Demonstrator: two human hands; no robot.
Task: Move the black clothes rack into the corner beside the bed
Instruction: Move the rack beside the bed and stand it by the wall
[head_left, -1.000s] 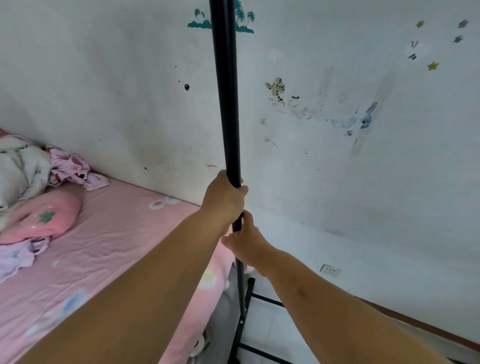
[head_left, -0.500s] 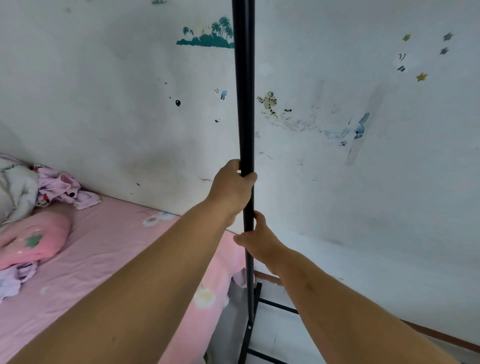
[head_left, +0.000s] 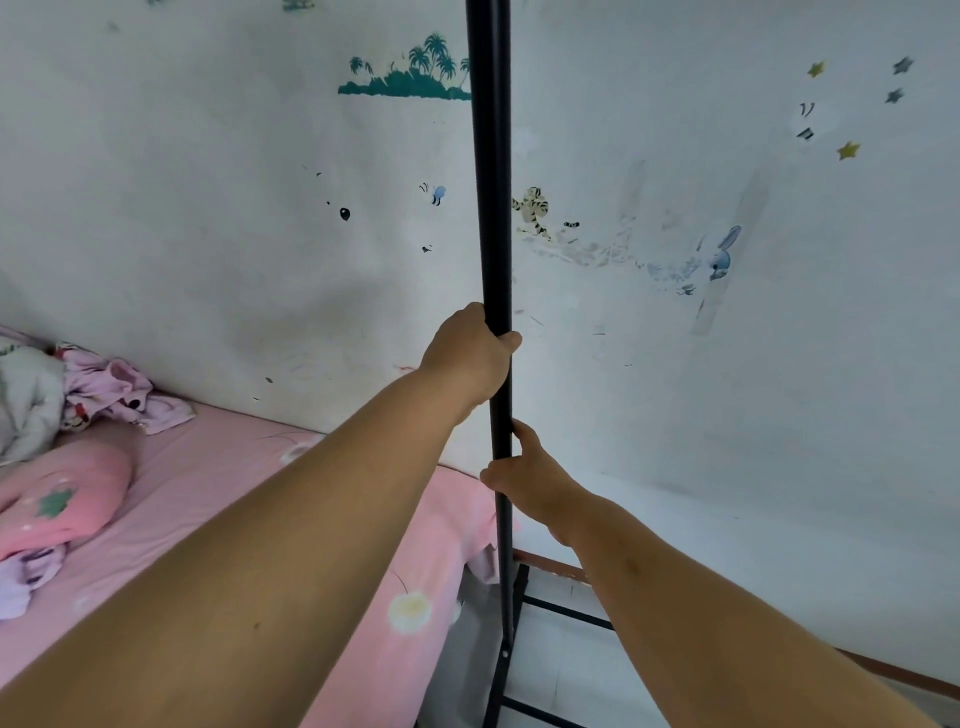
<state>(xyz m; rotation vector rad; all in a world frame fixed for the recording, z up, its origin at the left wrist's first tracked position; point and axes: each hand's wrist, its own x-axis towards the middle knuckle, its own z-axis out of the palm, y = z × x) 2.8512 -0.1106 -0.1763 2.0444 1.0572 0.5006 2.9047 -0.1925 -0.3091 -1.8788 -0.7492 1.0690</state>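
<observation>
- Both hands on the upright pole of the black clothes rack (head_left: 492, 208). Left hand (head_left: 470, 353) higher, wrapped round the pole, fingers curled behind it, thumb tip showing at the right edge. Right hand (head_left: 524, 478) lower, thumb up along the pole and fingers closed about it from the right.
- Change over the last second: the pole sits a little further right in the view and reads nearly plumb; the palm-tree sticker (head_left: 405, 73) has dropped lower on the wall (head_left: 208, 182) and now touches the pole's left edge in the view. Both hands keep the same stacked hold, neither regripped.
- Judgement: the view has tipped upward and the rack has edged along the wall; the shift is small, so the carry looks close to finished, the rack being nudged into place.
- Rack position now: base bars (head_left: 566, 608) stand on the pale floor (head_left: 582, 670), just off the foot end of the bed (head_left: 218, 493) and near the wall's skirting. The top of the rack is out of frame.
- Bed: pink sheet with flower print, a pink pillow (head_left: 62, 499) and crumpled clothes (head_left: 114, 389) at the far left.
- Room: white scuffed wall with cartoon stickers and small stars (head_left: 848, 150) at upper right. No true room corner visible; I cannot tell how far the rack stands from it.
</observation>
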